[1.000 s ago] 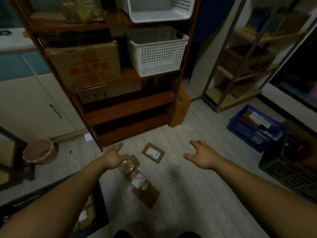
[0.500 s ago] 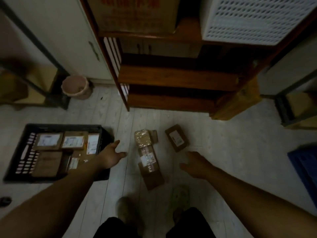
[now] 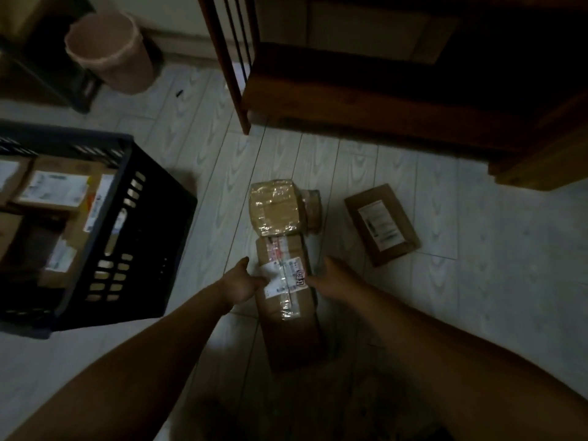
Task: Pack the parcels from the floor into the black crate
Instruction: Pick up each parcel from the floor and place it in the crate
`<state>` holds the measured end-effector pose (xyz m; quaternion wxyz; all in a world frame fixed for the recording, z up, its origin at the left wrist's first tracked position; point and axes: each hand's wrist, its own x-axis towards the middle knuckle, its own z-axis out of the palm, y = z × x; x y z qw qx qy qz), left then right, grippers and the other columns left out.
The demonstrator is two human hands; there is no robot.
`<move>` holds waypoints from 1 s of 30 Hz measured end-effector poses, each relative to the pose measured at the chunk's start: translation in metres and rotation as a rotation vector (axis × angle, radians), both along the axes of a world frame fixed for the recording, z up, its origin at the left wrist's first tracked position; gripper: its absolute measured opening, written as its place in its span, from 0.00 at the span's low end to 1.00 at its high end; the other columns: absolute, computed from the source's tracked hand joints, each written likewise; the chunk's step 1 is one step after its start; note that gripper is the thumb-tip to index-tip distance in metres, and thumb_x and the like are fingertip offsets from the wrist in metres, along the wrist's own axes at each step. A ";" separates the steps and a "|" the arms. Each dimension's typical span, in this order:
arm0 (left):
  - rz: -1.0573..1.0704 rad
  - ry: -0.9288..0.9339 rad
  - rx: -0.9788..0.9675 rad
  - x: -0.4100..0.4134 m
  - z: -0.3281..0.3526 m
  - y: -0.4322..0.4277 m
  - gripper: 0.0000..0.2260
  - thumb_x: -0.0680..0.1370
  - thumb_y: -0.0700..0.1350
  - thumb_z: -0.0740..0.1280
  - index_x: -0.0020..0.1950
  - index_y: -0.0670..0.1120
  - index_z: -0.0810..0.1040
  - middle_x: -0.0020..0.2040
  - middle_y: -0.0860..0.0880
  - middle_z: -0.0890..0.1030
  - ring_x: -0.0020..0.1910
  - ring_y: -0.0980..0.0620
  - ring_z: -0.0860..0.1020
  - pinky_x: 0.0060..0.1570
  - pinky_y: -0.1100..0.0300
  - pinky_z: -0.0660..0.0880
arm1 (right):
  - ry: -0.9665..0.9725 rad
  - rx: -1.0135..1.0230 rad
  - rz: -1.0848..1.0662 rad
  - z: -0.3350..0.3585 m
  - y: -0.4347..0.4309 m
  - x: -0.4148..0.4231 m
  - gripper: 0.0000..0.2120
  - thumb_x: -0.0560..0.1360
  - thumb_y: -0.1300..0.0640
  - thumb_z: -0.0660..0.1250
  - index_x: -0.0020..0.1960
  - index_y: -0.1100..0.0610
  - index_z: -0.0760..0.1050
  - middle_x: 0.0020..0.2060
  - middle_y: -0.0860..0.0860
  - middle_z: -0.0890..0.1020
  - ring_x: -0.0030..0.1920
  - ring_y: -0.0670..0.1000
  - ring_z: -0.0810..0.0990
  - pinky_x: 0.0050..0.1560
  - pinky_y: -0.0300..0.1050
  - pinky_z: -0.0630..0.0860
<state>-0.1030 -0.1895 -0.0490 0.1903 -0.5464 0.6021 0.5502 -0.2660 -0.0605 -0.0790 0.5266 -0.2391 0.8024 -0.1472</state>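
Down on the pale plank floor (image 3: 366, 173), both hands flank a taped brown box (image 3: 284, 275) with a white label across its top; the left hand (image 3: 242, 284) lies against the box's left edge, fingers spread loosely, and the right hand (image 3: 334, 278) lies against its right edge, likewise unclenched; whether either palm actually presses the cardboard is hard to say in this dim light, and the box sits flat on the floor. Just beyond it, touching or nearly so, lies a square parcel (image 3: 275, 207) wrapped in glossy tape, with a smaller brown piece (image 3: 313, 208) poking out at its right side; nearer the camera a plain carton (image 3: 294, 340) lies partly under the labelled box. Off to the right, apart from the others, rests a flat parcel (image 3: 381, 224) with a white label, turned at an angle. At left stands the black crate (image 3: 127, 249), holding several labelled boxes already; behind it sits a pinkish bin (image 3: 109, 52), and a dark wooden shelf (image 3: 366, 100) fills the upper right.
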 end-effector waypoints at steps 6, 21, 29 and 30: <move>0.139 0.100 0.097 -0.011 -0.097 -0.001 0.02 0.78 0.45 0.66 0.48 0.48 0.76 0.44 0.48 0.84 0.44 0.50 0.82 0.42 0.56 0.80 | -0.240 -0.092 -0.196 -0.100 -0.020 0.021 0.15 0.76 0.51 0.66 0.62 0.46 0.71 0.55 0.49 0.80 0.48 0.46 0.80 0.50 0.46 0.77; 0.200 0.378 0.139 0.032 0.168 0.018 0.30 0.72 0.39 0.72 0.67 0.56 0.61 0.59 0.51 0.77 0.56 0.51 0.78 0.47 0.58 0.79 | -0.173 -0.175 -0.344 0.194 -0.006 0.065 0.27 0.77 0.54 0.65 0.72 0.49 0.57 0.65 0.52 0.74 0.61 0.54 0.76 0.55 0.49 0.75; -0.045 0.477 0.030 0.077 0.434 -0.007 0.32 0.73 0.35 0.70 0.70 0.54 0.60 0.59 0.53 0.75 0.59 0.54 0.75 0.45 0.70 0.76 | -0.086 -0.419 -0.354 0.465 -0.004 0.101 0.37 0.72 0.56 0.72 0.74 0.46 0.55 0.68 0.50 0.70 0.66 0.53 0.71 0.52 0.40 0.74; -0.075 0.452 0.023 0.082 0.460 -0.012 0.33 0.72 0.37 0.71 0.71 0.53 0.59 0.60 0.51 0.76 0.60 0.51 0.75 0.48 0.66 0.77 | -0.048 -0.465 -0.363 0.490 -0.005 0.101 0.41 0.71 0.57 0.73 0.75 0.47 0.52 0.70 0.50 0.68 0.68 0.54 0.69 0.51 0.39 0.73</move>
